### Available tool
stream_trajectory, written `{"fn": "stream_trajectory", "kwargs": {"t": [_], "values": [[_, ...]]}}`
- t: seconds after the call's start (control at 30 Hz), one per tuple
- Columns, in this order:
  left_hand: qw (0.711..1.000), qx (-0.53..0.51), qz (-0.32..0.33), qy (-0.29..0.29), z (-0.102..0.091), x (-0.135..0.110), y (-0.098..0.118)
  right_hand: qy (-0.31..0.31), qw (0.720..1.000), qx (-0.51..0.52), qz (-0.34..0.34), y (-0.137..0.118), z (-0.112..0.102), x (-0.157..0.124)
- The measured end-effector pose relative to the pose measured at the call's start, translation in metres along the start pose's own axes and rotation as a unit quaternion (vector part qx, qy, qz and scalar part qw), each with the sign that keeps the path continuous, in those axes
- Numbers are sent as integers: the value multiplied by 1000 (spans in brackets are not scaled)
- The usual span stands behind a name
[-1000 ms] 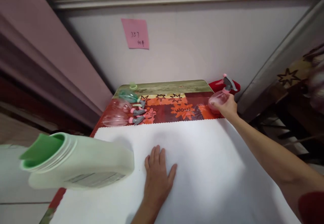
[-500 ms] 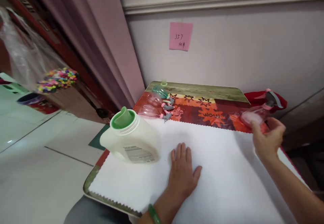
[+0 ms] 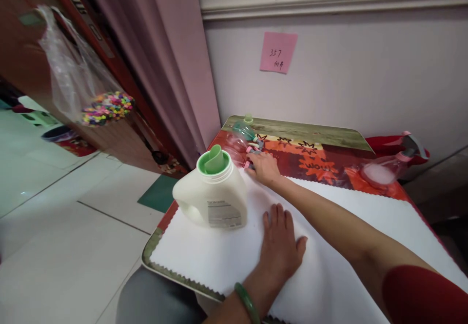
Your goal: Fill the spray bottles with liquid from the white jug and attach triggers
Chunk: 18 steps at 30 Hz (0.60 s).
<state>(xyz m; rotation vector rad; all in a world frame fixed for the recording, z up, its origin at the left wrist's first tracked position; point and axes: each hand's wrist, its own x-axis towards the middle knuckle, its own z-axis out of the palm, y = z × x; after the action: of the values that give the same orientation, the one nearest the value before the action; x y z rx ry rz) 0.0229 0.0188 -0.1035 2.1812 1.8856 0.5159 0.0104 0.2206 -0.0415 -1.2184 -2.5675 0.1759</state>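
My left hand (image 3: 281, 246) lies flat and open on a white cloth (image 3: 340, 226) that covers the near part of the table. My right hand (image 3: 263, 168) reaches across to the far left, its fingers closed around the pink and grey head of a clear spray bottle (image 3: 236, 151) lying on its side. A second clear bottle (image 3: 234, 141) and a green one (image 3: 242, 130) lie just behind it. A white jug with a green spout (image 3: 214, 192) stands on the cloth beside my right hand.
A pink spray bottle (image 3: 383, 170) lies at the far right of the table (image 3: 314, 136) on the red patterned mat (image 3: 310, 160). A pink note (image 3: 278, 52) is stuck to the wall. A clear bag of coloured beads (image 3: 106, 107) hangs at left. White tiled floor lies left.
My right hand let go of the pink spray bottle at the far right and crossed to the bottles at the far left. The view swung left. My left hand stayed flat.
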Motion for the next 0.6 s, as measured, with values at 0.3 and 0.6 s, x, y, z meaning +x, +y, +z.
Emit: {"fn": "stream_trajectory", "kwargs": {"t": [0.3, 0.6], "values": [[999, 14, 21, 46, 8, -2, -3, -31, 997, -31, 68, -19, -4, 5], [979, -36, 40, 197, 10, -2, -6, -15, 975, -60, 214, 28, -141, -89]]}}
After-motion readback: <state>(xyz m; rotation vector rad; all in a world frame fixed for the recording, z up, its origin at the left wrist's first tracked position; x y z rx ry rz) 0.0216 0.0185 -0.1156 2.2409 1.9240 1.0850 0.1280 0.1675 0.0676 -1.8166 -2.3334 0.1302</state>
